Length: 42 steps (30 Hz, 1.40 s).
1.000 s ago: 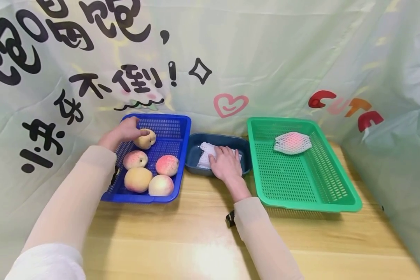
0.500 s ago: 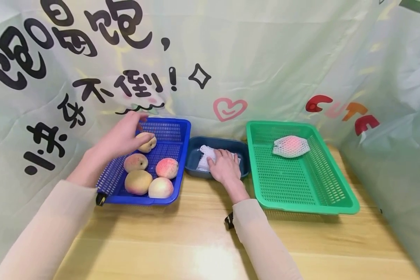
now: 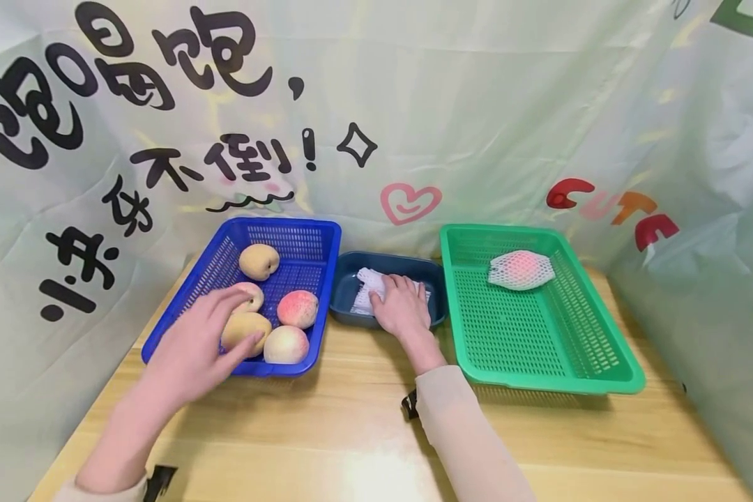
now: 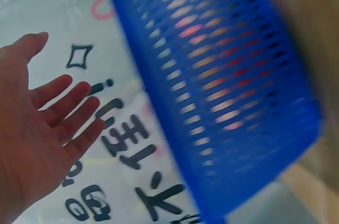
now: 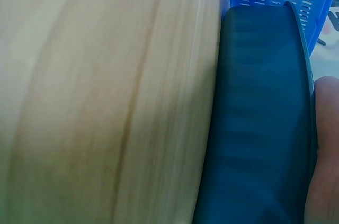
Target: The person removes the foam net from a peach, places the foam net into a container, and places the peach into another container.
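My left hand (image 3: 191, 352), empty, hovers over the front left of the blue basket (image 3: 288, 222) with thumb and fingers spread apart. In the left wrist view that hand (image 4: 45, 128) shows an open palm beside the basket's slotted wall (image 4: 212, 91). Several peaches lie in the basket, among them a yellowish one (image 3: 259, 262) at the back and a red one (image 3: 298, 309) on the right; the hand partly covers two. My right hand (image 3: 403, 307) rests with relaxed fingers on white foam fruit nets (image 3: 370, 280) in a dark blue bin (image 3: 345, 272).
A green basket (image 3: 464, 335) stands to the right, holding one peach in a foam net (image 3: 521, 270). All the containers stand on a wooden table (image 3: 326, 432). A printed cloth (image 3: 477, 104) rises behind them and along both sides.
My left hand has left the yellowish peach at the back of the blue basket and drawn back toward the front left, empty. My right hand has stayed on the foam nets.
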Motion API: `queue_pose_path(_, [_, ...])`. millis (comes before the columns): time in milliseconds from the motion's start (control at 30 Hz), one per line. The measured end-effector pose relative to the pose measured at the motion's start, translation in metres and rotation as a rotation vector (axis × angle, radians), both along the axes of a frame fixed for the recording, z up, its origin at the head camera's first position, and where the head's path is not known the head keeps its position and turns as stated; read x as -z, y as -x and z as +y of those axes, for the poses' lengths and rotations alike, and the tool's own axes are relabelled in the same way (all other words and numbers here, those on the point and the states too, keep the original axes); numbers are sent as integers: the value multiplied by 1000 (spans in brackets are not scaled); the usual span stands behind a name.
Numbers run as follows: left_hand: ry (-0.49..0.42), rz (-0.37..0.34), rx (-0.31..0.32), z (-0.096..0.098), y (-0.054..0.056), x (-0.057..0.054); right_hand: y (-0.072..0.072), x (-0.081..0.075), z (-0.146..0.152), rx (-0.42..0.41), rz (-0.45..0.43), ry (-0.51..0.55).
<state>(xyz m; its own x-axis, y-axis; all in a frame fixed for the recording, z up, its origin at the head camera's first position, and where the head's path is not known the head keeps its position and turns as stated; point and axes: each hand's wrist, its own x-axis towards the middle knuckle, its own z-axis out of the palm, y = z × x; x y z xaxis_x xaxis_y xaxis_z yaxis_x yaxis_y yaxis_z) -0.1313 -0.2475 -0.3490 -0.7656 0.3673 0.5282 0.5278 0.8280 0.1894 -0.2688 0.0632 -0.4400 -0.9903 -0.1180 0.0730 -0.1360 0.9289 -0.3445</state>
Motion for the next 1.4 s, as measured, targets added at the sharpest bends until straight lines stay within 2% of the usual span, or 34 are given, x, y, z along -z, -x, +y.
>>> queue_pose_path(233, [88,-100,-35,5,-24,37,-4,-4,3,20,6,7])
queue_pose_path(333, [119,-151,-53,7,-31,48,-4,-4,4,27,19,19])
queue_pose_path(467, [156,-189,-85,8,-35,58,-4,-2,6,30,58,31])
queue_pose_path(733, [171,-203,-112,10,-30,68,-7,-1,8,8,85,12])
queue_pose_path(1033, [181,-192,-139,14,-28,72,-15,-9,11,-6,170,86])
queue_pose_path(1233, [179,-204,-148,13,-27,72,-28,-20,11,-34,267,194])
queue_pose_path(1400, [180,-205,-156,11,-27,72,-47,-33,8,-74,356,289])
